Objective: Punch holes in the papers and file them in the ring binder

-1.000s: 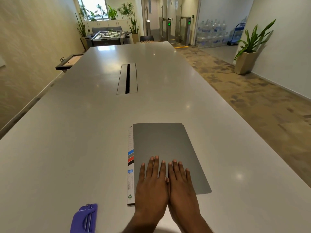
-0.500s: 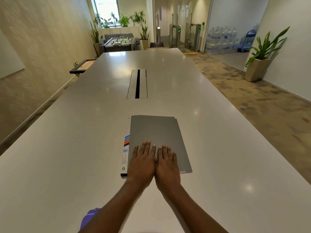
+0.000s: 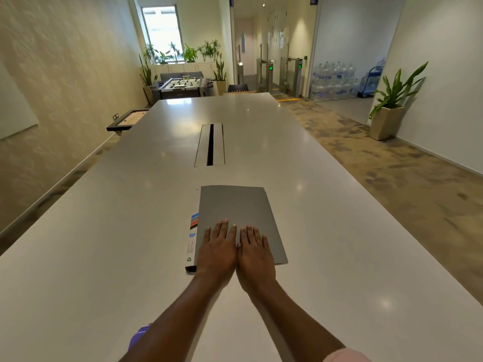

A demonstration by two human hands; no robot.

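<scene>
Since a second ago the forearms showed at much greater length in the head view, the closed binder (image 3: 235,205) sat higher in the picture and looked smaller, and the purple hole punch (image 3: 138,335), earlier in plain sight at the near left, was mostly covered by the left forearm. Both hands had stayed flat on the cover.

The left hand (image 3: 217,253) and the right hand (image 3: 254,253) lay palm down side by side on the near end of the grey cover. Their fingers were straight and slightly spread, and their inner edges touched at the thumbs. Neither hand gripped anything. A pink sleeve (image 3: 345,356) showed at the right forearm's lower edge.

The binder lay shut on the long pale table (image 3: 78,283), roughly in the middle of its width. A white label strip (image 3: 192,239) with blue, grey, red and black bars ran along its left side. A cable slot (image 3: 210,145) was set in the tabletop beyond the binder, apart from it. The punch stood near the table's near edge, well apart from the binder.

Past the table's far end stood a table-football game (image 3: 183,86) and plants by a window. To the right were stacked water bottles (image 3: 334,79) and a potted plant (image 3: 392,100) against the wall.
</scene>
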